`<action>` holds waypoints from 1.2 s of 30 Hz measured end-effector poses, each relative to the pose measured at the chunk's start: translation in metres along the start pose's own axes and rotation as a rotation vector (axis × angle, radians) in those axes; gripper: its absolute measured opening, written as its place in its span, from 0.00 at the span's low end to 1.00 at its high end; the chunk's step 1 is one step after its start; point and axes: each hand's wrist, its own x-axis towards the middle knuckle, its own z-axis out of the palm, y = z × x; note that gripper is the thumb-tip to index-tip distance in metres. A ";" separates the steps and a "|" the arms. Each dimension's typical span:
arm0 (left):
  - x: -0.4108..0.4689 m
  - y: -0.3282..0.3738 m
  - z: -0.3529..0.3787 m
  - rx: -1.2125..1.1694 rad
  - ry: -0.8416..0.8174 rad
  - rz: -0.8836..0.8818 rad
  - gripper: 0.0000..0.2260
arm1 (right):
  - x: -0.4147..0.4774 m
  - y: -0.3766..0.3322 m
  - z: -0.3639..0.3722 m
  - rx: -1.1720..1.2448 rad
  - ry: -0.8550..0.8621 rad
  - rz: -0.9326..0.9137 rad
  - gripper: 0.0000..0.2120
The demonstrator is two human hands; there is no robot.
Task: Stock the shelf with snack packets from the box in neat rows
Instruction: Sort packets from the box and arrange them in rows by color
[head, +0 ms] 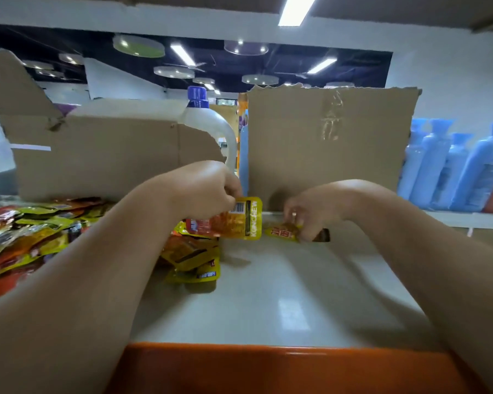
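A yellow packet (234, 220) with orange print and a barcode hangs tilted just above the white shelf (282, 294), pinched by the left hand (208, 191). A second packet (281, 233) lies at the shelf's back, gripped by the curled fingers of the right hand (310, 214). A loose pile of packets (191, 257) lies at the left, beside the open cardboard box (97, 155) holding many more.

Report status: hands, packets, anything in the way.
Left hand grips yellow packet above shelf. Right hand pinches second packet on shelf. Loose pile crowds left.
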 end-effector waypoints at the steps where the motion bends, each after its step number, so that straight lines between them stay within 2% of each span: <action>1: -0.002 0.002 0.002 -0.079 0.013 0.027 0.11 | -0.004 -0.002 0.000 -0.016 -0.008 0.015 0.30; 3: -0.003 0.009 0.008 -0.197 0.032 0.101 0.11 | -0.015 -0.006 -0.002 -0.077 -0.026 0.066 0.24; 5: -0.001 0.018 0.015 -0.186 0.025 0.166 0.13 | -0.018 -0.001 -0.004 -0.124 -0.054 0.119 0.23; 7: 0.000 0.024 0.018 -0.100 -0.098 0.170 0.15 | -0.018 0.007 -0.003 -0.119 -0.068 0.153 0.25; 9: -0.003 0.026 0.021 0.061 -0.296 0.084 0.17 | -0.018 0.011 0.000 -0.069 -0.038 0.147 0.26; 10: -0.003 0.027 0.022 0.118 -0.341 0.042 0.17 | -0.017 0.013 0.001 -0.041 -0.021 0.136 0.27; 13: -0.003 0.038 0.028 0.140 -0.238 -0.003 0.08 | -0.014 0.012 0.003 -0.010 -0.002 0.116 0.25; 18: -0.003 0.074 0.055 0.250 -0.264 -0.036 0.24 | -0.009 0.012 0.002 -0.046 -0.004 0.156 0.23; 22: -0.005 0.070 0.052 0.255 -0.214 -0.012 0.18 | -0.006 0.014 0.004 -0.030 -0.029 0.164 0.22; 26: -0.011 0.070 0.043 0.186 -0.182 0.016 0.18 | -0.009 0.023 0.000 0.084 -0.067 0.169 0.17; 31: -0.012 0.081 0.034 0.010 -0.078 0.095 0.14 | -0.054 0.057 -0.007 0.190 0.132 0.202 0.03; 34: -0.011 0.105 0.035 -0.046 -0.029 0.154 0.15 | -0.097 0.095 0.001 0.256 0.247 0.191 0.08; 36: -0.009 0.135 0.040 -0.096 0.002 0.193 0.14 | -0.131 0.124 0.011 0.285 0.303 0.194 0.06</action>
